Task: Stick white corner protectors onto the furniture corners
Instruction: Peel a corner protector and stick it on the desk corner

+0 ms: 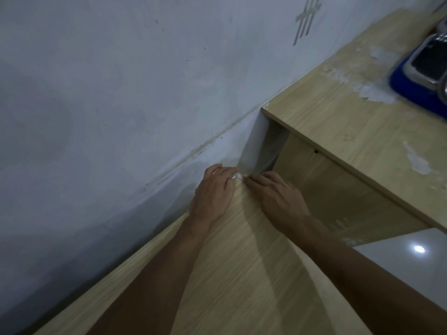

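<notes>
1. Looks like a room in a home, dimly lit; the exact room cannot be told.
2. Pale blue-white painted plaster wall (121, 81), scuffed and stained, with a dirty seam running diagonally across it; strips of grey tape (307, 19) stuck on it in a crossed pattern.
3. Light wood-grain laminate furniture (242, 274) set against the wall, a stepped unit with a higher top panel (350, 112) whose laminate is worn and patched white.
4. Glossy white floor tile (406, 257) reflecting a ceiling lamp.
5. Blue tray-like object (411, 93) on the higher panel; its contents are unclear.
</notes>
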The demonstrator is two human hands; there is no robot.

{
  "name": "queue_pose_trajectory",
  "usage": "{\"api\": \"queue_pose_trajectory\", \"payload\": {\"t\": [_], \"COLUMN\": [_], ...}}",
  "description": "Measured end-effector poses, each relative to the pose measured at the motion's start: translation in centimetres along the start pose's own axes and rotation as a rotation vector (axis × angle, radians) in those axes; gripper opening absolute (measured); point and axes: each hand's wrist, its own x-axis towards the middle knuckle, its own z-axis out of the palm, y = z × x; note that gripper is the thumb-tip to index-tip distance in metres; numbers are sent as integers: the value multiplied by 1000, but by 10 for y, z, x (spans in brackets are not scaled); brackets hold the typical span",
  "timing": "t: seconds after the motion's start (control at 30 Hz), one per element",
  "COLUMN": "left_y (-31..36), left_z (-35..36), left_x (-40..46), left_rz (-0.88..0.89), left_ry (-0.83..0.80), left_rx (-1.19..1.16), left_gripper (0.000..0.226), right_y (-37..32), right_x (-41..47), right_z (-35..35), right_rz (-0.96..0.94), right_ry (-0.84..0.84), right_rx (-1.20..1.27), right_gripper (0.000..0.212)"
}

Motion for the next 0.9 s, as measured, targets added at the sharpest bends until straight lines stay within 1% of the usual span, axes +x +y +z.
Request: {"api": "queue_pose_trajectory", "payload": {"t": [0.1, 0.3, 0.4, 0.53, 0.7, 0.8, 0.87, 0.9], "left_y": [1, 2, 5, 4, 3, 3, 5, 5], "left_z": [0, -2, -5, -6, -8, -7, -6, -7], "left_x": [0, 2, 1, 0, 1, -2, -6, -10], "left_rz": [-49, -112, -178, -260, -281, -236, -221, -172], "left_ry": [-9, -66, -92, -117, -126, -138, -70, -39], "left_rx": [-44, -122, -164, -216, -249, -211, -175, -121], "left_gripper": [40, 49, 55, 51, 55, 43, 40, 42], "right_y": [5, -1, 4, 4, -4, -8, -10, -11], "right_x": [-3, 4, 8, 20, 24, 23, 16, 12], "right_z": [2, 1, -8, -17, -10, -10, -2, 3], "right_rz": [-6, -5, -13, -27, 5, 5, 36, 57], "right_ry": [-20, -52, -84, -131, -148, -98, -53, -27], "right_rx": [-39, -94, -95, -116, -45, 12, 104, 160], "right_gripper": [56, 55, 55, 56, 55, 50, 48, 47]}}
